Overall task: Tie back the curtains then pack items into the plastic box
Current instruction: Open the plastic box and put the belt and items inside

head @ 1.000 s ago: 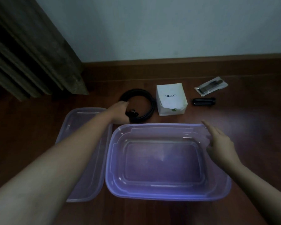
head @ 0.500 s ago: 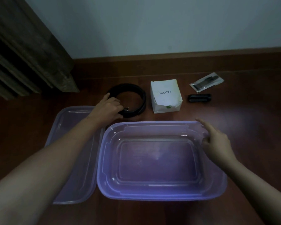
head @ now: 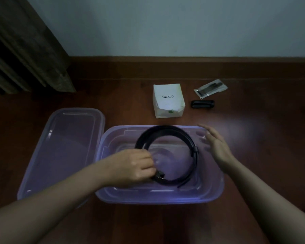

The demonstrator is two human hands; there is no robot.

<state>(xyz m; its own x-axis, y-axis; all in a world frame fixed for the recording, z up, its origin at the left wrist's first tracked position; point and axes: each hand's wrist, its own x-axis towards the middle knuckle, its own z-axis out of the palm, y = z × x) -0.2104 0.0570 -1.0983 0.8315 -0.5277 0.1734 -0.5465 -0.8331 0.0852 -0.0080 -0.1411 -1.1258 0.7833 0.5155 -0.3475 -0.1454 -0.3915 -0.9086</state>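
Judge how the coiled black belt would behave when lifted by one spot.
Probably semi-stiff: the belt holds a round loop though the left hand grips only one side. Its loose tail juts out, so it may uncoil when released.

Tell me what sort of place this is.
Likely a room in a home: a wooden floor meets a skirting board under a plain wall, and a curtain hangs at the left.

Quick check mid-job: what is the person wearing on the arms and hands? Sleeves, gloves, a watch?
Nothing visible. Left hand and right hand are ungloved; left forearm and right forearm are bare to the frame edge: no sleeve, watch or bracelet. Rings: too dim to tell.
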